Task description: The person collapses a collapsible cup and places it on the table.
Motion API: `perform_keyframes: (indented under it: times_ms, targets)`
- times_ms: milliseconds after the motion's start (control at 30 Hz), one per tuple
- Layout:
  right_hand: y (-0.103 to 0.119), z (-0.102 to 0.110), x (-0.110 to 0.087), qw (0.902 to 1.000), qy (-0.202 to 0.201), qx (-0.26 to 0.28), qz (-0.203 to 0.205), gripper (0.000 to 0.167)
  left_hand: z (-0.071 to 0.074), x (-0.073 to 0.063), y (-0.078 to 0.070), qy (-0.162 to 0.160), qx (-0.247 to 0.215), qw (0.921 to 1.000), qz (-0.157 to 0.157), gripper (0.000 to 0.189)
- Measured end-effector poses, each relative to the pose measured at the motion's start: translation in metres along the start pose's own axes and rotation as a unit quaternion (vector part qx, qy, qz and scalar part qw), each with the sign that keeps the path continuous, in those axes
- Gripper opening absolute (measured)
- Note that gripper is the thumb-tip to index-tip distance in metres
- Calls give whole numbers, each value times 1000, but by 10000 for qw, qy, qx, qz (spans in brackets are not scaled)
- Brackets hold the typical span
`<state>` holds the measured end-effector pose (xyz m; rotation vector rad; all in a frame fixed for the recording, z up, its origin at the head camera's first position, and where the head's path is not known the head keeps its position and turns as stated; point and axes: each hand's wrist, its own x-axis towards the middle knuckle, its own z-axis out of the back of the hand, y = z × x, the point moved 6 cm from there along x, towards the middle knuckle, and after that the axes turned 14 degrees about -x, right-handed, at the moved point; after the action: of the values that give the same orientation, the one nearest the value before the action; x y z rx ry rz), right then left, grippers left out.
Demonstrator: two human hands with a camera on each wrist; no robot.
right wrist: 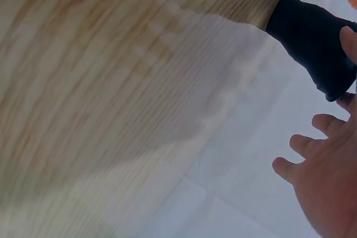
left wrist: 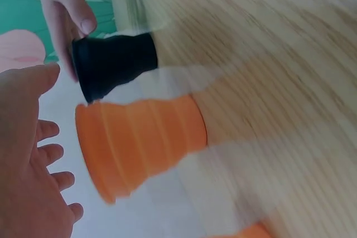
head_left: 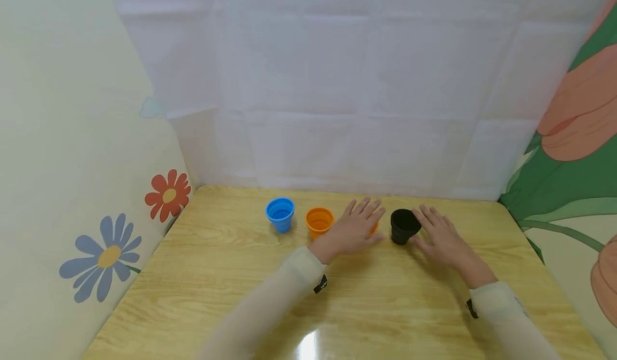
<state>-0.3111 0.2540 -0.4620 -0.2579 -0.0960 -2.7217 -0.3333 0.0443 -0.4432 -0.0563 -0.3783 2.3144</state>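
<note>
Left hand [head_left: 353,232], spread wide with its thumb held apart from the fingers, hovers beside the right-hand orange cup [left wrist: 148,140], a ribbed, tapered cup with a round mouth; the left wrist view shows a gap between its fingertips and that cup's rim, so it grips nothing. Right hand [head_left: 442,242] is also opened out, its thumb and fingers placed around the near side of a black, ribbed, tapered cup [head_left: 404,226]; the thumb overlaps the cup in the right wrist view, and whether skin touches the rim cannot be told, but the fingers are not closed round it. These 2 cups stand upright on a glossy, light wood-grain table [head_left: 207,295], just beside each other, with the left hand partly covering the orange cup in the head view. Farther left stand 2 more upright cups: another orange ribbed cup [head_left: 320,219], partly hidden by the left hand and wrist, then a bright blue ribbed cup [head_left: 280,214] at the left end of the row of 4. Pale long sleeves [head_left: 503,317] reach both wrists. Behind the table hangs a creased white sheet [head_left: 308,70], and a painted red flower [head_left: 168,195] decorates the wall at left.
</note>
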Motion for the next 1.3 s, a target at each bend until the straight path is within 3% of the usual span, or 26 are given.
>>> perform_keyframes:
  times_ms: [500,767,900,1067,1200,1300]
  targets:
    - [2,-3,5,9990,-351,-133,246,70,-21,33,-23,270,765,9967,2,69]
    - [5,1,4,9979,-486,-250,358,64,-25,40,-29,551,1101,9923,113,60]
    - [5,4,3,9979,-591,158,203,53,-23,41,-32,476,1199,9916,0,50]
    - [6,11,0,9900,-1044,949,46,37,-16,39,-34,275,861,9958,-146,49]
    - [7,21,-6,9812,-1512,1197,60,30,-6,37,-36,27,120,9995,-281,51]
    - [10,28,-10,9769,-1679,1323,60,26,2,36,-37,-147,-481,9979,-419,47]
